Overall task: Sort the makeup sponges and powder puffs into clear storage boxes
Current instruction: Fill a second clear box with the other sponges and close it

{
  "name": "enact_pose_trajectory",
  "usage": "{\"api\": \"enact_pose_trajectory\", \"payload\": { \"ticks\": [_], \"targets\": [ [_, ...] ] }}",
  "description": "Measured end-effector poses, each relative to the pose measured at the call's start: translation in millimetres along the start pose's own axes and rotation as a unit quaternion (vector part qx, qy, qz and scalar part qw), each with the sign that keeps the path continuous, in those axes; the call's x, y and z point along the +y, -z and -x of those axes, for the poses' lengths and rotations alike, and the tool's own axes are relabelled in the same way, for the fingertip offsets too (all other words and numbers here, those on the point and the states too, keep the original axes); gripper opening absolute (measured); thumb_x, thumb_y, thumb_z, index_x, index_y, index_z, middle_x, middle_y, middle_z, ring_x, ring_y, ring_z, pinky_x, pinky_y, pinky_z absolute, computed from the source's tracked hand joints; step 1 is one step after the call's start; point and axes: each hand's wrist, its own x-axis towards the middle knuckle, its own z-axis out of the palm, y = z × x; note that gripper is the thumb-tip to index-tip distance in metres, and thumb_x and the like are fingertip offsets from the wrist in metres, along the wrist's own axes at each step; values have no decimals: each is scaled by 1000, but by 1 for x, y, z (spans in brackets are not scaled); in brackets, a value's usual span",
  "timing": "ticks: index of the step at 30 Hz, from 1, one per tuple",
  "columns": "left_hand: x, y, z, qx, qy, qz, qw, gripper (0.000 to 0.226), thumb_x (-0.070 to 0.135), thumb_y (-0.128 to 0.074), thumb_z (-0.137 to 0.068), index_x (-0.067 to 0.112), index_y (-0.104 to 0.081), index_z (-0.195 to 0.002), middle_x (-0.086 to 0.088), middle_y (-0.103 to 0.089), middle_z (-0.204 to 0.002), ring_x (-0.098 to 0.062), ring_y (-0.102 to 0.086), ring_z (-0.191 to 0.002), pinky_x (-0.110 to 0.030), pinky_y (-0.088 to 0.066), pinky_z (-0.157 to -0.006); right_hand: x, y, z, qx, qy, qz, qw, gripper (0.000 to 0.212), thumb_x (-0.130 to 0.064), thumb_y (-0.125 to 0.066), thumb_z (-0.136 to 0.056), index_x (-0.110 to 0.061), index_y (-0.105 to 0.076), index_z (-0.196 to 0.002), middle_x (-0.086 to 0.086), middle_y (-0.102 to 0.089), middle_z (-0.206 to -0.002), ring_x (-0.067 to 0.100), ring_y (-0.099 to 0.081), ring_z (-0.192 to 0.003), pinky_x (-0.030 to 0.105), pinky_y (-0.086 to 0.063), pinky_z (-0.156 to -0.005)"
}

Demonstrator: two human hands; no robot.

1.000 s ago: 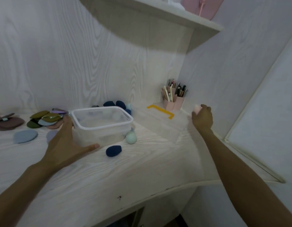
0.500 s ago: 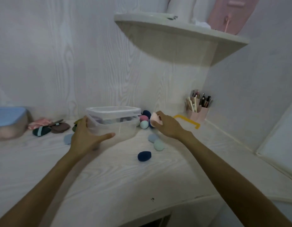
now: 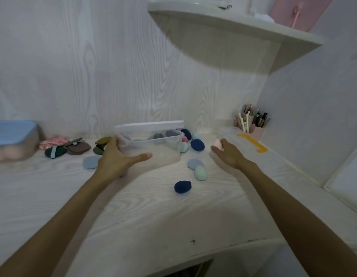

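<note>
Whitewashed wood-grain corner surface [image 3: 149,212], matching walls, one curved shelf [image 3: 233,35] overhead. One clear rectangular plastic storage box [image 3: 151,142] sits mid-surface, open top; contents hard to tell through the walls. Left hand [image 3: 118,158] grips its left end, thumb stretched along the front wall, fingers around the far side. Right hand [image 3: 226,152] curls around one pale pink makeup sponge [image 3: 217,144], held just above the surface right of the box. Loose sponges near the box: three navy egg-shaped sponges [image 3: 182,186], at least two mint egg-shaped sponges [image 3: 200,172], one grey-blue flat puff [image 3: 194,163] touching a mint one. Another grey-blue flat puff [image 3: 90,162] left of the hand. Pile of dark powder puffs [image 3: 73,147] further left, count unclear. One blue-lidded container [image 3: 13,140] at far left, holding peach puffs. One clear lid with yellow strip [image 3: 251,142] lies far right, beside one pink brush holder [image 3: 251,124].
</note>
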Motion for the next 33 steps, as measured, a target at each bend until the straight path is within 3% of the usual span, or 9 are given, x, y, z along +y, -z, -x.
{"api": "enact_pose_trajectory", "payload": {
  "ticks": [2,5,10,14,17,21,25,30,33],
  "targets": [
    [7,-9,1,-14,17,-16,1000,128,80,-73,-24,16,-44,-131,-1,-50,-132,-22,-49,-120,-44,-43,-101,-17,0,5,-9,15,-133,991,33,-39,-48,-95,-8,-49,-108,8,-54,-104,22,-50,-94,31,-40,-79],
    [14,-26,5,9,-6,-50,999,116,64,-80,-49,11,-32,-140,-5,-40,-142,-24,-42,-127,-40,-39,-102,-49,-4,26,41,95,-278,955,23,-23,-52,-94,-1,-52,-98,14,-55,-94,20,-52,-86,29,-45,-73],
    [4,-30,6,7,-25,-96,995,115,58,-80,-57,11,-21,-144,-7,-31,-148,-23,-37,-132,-36,-38,-101,-87,-24,59,71,253,-172,950,28,-37,-53,-88,-18,-51,-109,0,-57,-105,14,-55,-92,25,-47,-78],
    [-3,-13,15,18,-61,-100,993,111,64,-81,-48,21,-32,-138,-1,-43,-138,-19,-46,-121,-34,-43,-95,-111,-24,55,84,285,-178,938,45,-46,-49,-85,-20,-49,-123,-7,-52,-122,7,-50,-106,28,-47,-92],
    [1,22,21,27,-77,-26,996,87,65,-79,-39,48,-41,-115,7,-45,-128,-14,-46,-119,-34,-42,-98,-139,-19,56,78,288,-234,925,48,-53,-45,-82,-21,-49,-118,-13,-49,-110,9,-50,-103,27,-47,-91],
    [-14,85,25,15,-62,-9,998,123,70,-77,-33,29,-31,-139,5,-44,-140,-13,-48,-123,-35,-42,-102,-193,-23,61,69,325,-254,908,41,-45,-53,-87,-18,-51,-118,-10,-49,-110,7,-48,-102,20,-42,-87],
    [-47,142,42,0,-22,14,1000,123,69,-84,-26,24,-40,-132,8,-54,-130,-9,-55,-116,-31,-46,-97,-245,-54,72,45,344,-270,898,29,-32,-64,-87,-17,-58,-111,-23,-49,-96,9,-48,-100,18,-38,-85],
    [-86,187,70,-27,30,-31,999,146,69,-83,-14,22,-29,-141,9,-43,-134,-7,-44,-123,-23,-37,-96,-289,-95,73,-51,301,-322,896,24,-35,-64,-86,-18,-64,-103,-4,-61,-102,10,-48,-88,14,-38,-70],
    [-97,204,72,-67,50,-51,995,154,68,-84,-14,19,-19,-145,11,-35,-138,-3,-37,-127,-18,-34,-97,-307,-108,71,-87,266,-370,886,17,-34,-65,-86,-20,-63,-96,-3,-60,-90,11,-51,-80,18,-41,-67]
  ]
}}
